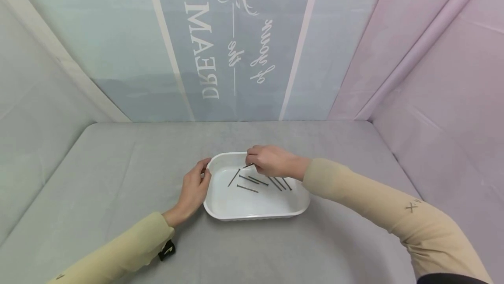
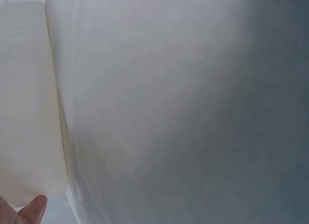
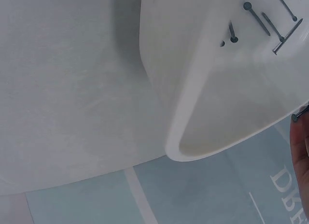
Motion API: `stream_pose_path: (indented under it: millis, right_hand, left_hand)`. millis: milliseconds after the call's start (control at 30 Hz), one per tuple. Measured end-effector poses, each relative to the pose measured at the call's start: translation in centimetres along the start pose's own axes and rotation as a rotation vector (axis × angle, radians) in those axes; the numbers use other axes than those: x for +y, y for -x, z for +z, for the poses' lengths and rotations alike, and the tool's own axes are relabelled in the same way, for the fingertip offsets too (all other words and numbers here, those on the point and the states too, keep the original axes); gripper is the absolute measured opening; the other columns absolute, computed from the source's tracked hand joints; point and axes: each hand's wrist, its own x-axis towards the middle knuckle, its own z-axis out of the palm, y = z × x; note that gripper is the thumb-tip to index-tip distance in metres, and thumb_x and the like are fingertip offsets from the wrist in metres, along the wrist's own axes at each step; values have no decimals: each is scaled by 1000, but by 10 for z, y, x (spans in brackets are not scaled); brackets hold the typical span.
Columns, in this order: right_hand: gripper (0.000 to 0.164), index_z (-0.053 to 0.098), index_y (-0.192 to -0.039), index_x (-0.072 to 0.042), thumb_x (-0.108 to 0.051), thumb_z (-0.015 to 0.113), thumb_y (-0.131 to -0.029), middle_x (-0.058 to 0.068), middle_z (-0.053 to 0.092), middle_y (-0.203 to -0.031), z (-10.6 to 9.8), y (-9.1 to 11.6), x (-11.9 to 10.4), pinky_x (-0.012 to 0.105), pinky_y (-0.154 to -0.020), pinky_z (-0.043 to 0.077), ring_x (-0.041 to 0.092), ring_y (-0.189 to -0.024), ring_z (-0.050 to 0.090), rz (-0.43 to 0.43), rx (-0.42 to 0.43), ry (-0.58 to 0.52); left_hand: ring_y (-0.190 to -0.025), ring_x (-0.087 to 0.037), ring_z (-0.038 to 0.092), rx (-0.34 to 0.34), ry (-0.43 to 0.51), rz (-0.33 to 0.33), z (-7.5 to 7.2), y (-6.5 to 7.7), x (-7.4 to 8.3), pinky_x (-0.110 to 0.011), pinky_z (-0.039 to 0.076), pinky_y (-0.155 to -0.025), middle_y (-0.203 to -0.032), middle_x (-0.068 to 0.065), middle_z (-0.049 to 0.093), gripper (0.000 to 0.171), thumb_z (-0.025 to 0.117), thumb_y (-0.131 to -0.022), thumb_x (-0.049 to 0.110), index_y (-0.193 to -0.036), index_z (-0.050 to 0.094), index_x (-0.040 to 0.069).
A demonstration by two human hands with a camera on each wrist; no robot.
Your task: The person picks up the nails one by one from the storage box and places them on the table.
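Note:
A white oval-cornered dish (image 1: 256,208) sits on the grey surface with several dark nails (image 1: 247,188) scattered over its floor. At the dish's left end, my left hand (image 1: 194,190) grips the rim; the left wrist view shows only part of that hand beside the dish's outer wall (image 2: 29,98). My right hand (image 1: 272,161) is over the far side of the dish and pinches a nail (image 1: 249,165) between thumb and fingers. The held nail's head (image 3: 295,117) shows in the right wrist view, near the rim. That hand hides part of the dish's far rim.
Grey cloth (image 1: 157,157) covers the flat surface under the dish. Beyond it stands a fabric wall (image 1: 244,109) with mirrored lettering, and further walls rise at left (image 1: 47,78) and right (image 1: 445,100). A black object (image 1: 167,250) is by the left cuff.

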Motion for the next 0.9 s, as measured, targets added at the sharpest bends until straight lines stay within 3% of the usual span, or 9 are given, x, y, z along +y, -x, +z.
stream_pose_path:
  millis: [900]
  right_hand:
    - [23,65,-89,-6,9,60,-72,2,59,-86,1,27,19,21,-59,47,14,-74,58,77,270,-20]
  left_hand:
    - [-96,-29,60,4,-3,4,1,1,0,-41,50,-77,-107,-18,61,35,41,-92,6,-124,50,-2]
